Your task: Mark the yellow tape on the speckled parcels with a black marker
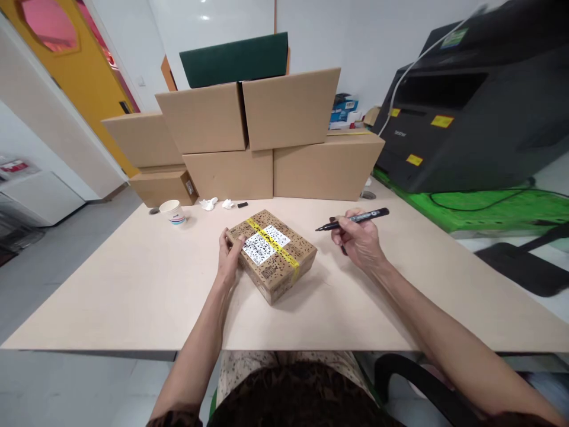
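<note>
A small cardboard box (297, 240) covered in dark speckled marks sits at an angle on the table. Yellow tape (291, 261) runs across its top, over a white label (258, 250). My left hand (229, 258) grips its left corner, thumb on top and fingers along the side. To the right of the box, my right hand (358, 240) is closed round a black marker (376, 214), raised above the table. The marker's uncapped tip points left, apart from the box. Something small and dark shows below the right fingers; I cannot make out what it is.
Stacked plain cartons (226, 175) line the table's back edge, topped by a dark green box (235, 59). A paper cup (172, 212), crumpled tissues (208, 204) and a small black piece (242, 205) lie before them. A large dark printer (444, 130) stands at right.
</note>
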`<state>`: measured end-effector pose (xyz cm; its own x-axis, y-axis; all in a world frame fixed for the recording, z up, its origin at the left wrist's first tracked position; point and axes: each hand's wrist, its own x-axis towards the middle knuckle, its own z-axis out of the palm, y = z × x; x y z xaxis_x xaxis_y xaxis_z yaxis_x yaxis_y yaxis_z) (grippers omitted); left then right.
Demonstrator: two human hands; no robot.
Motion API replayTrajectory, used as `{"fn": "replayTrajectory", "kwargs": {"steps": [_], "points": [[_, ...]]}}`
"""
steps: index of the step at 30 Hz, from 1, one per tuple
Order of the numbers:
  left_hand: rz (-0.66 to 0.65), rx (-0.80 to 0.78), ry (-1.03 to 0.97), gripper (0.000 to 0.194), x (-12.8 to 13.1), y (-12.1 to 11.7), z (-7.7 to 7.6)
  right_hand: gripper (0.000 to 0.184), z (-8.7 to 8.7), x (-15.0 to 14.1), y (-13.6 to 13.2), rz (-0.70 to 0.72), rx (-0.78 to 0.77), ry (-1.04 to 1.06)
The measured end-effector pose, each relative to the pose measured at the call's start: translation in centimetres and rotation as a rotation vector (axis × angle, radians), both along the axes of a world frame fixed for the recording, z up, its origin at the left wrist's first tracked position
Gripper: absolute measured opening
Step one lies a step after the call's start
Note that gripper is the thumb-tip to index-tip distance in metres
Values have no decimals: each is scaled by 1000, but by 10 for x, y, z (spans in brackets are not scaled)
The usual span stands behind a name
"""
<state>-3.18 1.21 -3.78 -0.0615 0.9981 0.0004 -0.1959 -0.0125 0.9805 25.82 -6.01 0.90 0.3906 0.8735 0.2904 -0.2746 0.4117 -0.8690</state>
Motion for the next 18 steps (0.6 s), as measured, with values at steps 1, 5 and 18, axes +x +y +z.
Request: {"fn": "replayTrajectory", "kwargs": {"steps": [1,5,18], "points": [[3,-1,2,92,0,0,0,44,2,-4,-6,54,-10,-1],[22,19,0,87,2,-1,1,39,5,-18,-21,262,-73,-76],[3,32,-5,85,2,-1,-2,34,6,-31,-20,300,-96,-481]]}}
